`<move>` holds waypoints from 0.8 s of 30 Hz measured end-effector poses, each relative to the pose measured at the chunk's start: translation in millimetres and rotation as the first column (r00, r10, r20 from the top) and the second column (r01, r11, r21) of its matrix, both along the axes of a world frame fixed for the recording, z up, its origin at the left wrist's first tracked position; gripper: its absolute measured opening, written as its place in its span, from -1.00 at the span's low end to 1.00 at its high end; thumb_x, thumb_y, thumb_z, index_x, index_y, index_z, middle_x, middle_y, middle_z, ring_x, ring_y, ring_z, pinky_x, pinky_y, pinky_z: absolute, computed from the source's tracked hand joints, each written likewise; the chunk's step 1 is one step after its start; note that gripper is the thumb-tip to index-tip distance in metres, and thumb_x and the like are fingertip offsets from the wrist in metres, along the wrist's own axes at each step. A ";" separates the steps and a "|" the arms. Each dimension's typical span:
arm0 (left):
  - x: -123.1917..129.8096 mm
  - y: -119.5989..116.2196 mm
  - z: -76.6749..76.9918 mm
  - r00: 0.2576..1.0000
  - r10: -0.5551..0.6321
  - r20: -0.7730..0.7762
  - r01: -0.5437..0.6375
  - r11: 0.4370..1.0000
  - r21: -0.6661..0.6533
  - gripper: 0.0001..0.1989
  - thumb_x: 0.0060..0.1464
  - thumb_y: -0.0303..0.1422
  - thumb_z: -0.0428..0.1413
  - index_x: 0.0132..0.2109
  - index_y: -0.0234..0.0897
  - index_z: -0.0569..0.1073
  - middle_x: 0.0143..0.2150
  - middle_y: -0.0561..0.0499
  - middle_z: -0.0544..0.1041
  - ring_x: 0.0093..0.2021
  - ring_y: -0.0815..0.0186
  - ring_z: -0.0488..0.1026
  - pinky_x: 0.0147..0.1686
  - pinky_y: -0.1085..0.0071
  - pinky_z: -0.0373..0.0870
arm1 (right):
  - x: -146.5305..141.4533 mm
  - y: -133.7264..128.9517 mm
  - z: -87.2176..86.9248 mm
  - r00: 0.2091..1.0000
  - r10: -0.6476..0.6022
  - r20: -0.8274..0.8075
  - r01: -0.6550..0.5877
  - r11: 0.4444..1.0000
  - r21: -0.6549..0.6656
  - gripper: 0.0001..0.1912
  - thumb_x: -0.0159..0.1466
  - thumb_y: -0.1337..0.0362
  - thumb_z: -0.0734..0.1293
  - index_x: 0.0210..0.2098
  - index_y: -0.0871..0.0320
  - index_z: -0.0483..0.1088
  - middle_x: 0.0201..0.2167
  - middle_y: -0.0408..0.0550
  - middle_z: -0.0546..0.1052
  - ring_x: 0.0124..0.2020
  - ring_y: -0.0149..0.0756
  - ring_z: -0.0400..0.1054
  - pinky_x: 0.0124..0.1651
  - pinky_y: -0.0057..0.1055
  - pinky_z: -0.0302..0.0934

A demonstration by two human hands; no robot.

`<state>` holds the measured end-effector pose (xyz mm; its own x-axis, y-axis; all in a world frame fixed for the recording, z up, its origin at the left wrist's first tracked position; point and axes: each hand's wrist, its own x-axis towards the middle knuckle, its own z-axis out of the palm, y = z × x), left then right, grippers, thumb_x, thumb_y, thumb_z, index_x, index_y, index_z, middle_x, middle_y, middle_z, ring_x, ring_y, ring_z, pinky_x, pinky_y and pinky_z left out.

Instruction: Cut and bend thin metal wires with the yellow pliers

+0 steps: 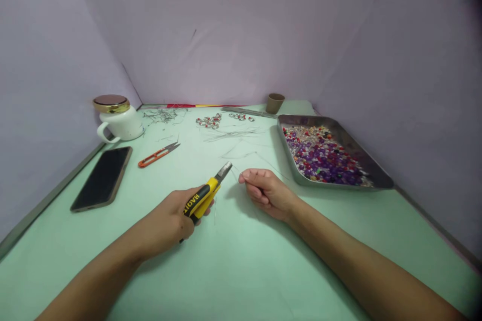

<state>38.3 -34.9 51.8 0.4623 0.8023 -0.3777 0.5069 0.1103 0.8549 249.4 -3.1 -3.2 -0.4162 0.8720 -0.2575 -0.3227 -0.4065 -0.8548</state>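
My left hand (175, 218) is closed around the handles of yellow and black pliers (206, 196), whose metal jaws point up and to the right. A thin wire (235, 172) spans the short gap between the jaw tip and my right hand (269, 193). Thumb and forefinger of that hand pinch the wire, with the other fingers curled in. Whether the jaws grip the wire end is too small to tell. Beyond the hands lie several loose wires (233, 134) and small rings of red and clear beads (209, 121).
At right stands a metal tray (297, 176) of mixed beads (324, 158), with a brown cup (275, 103) behind it. To the left are orange thread snips (158, 154), a phone (102, 178) and a lidded white mug (126, 123). Wire scraps (163, 115) lie at the back.
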 end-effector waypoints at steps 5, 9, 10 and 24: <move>2.0 -1.8 -2.7 1.000 -0.011 -0.020 0.012 1.000 0.017 -0.75 -0.40 -0.58 -0.15 -0.44 -0.24 0.16 -0.46 0.11 0.25 -0.46 0.38 0.15 -0.55 0.47 0.02 | -1.0 -0.8 0.4 1.000 0.014 0.003 -0.014 1.000 0.006 -0.83 0.09 0.23 0.29 -0.46 0.24 0.32 -0.82 -0.34 0.17 -0.83 -0.64 -0.17 -0.79 -0.65 -0.30; 0.9 -0.8 -8.4 0.999 -0.020 -0.047 0.024 0.997 0.074 -0.77 -0.36 -0.59 -0.16 -0.44 -0.24 0.15 -0.45 0.12 0.25 -0.45 0.38 0.17 -0.51 0.47 0.05 | -1.3 -1.5 1.8 0.999 0.000 0.034 0.000 1.000 0.006 -0.84 0.10 0.24 0.28 -0.44 0.24 0.32 -0.80 -0.34 0.18 -0.83 -0.65 -0.15 -0.79 -0.65 -0.30; 0.8 -0.3 -9.6 0.998 -0.021 -0.057 0.027 0.995 0.098 -0.77 -0.36 -0.59 -0.16 -0.44 -0.24 0.15 -0.45 0.12 0.25 -0.44 0.38 0.18 -0.50 0.47 0.06 | -1.3 -1.7 2.2 0.999 -0.001 0.038 0.000 1.000 0.006 -0.84 0.11 0.23 0.28 -0.44 0.24 0.32 -0.80 -0.34 0.18 -0.83 -0.65 -0.15 -0.79 -0.65 -0.30; -4.6 9.0 -9.5 0.999 0.035 -0.032 -0.031 0.995 0.093 -0.61 -0.41 -0.58 -0.14 -0.33 -0.23 0.35 -0.38 0.10 0.35 -0.38 0.32 0.26 -0.46 0.48 0.13 | 3.1 3.7 -0.2 0.998 0.056 -0.029 -0.056 0.998 0.002 -0.83 0.06 0.23 0.31 -0.49 0.22 0.30 -0.82 -0.38 0.09 -0.81 -0.65 -0.25 -0.79 -0.65 -0.36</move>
<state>33.8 -26.0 42.3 0.4233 0.8490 -0.3163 0.5328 0.0490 0.8448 252.5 0.6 -3.4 -0.4719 0.8472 -0.2441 -0.3237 -0.4240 -0.8459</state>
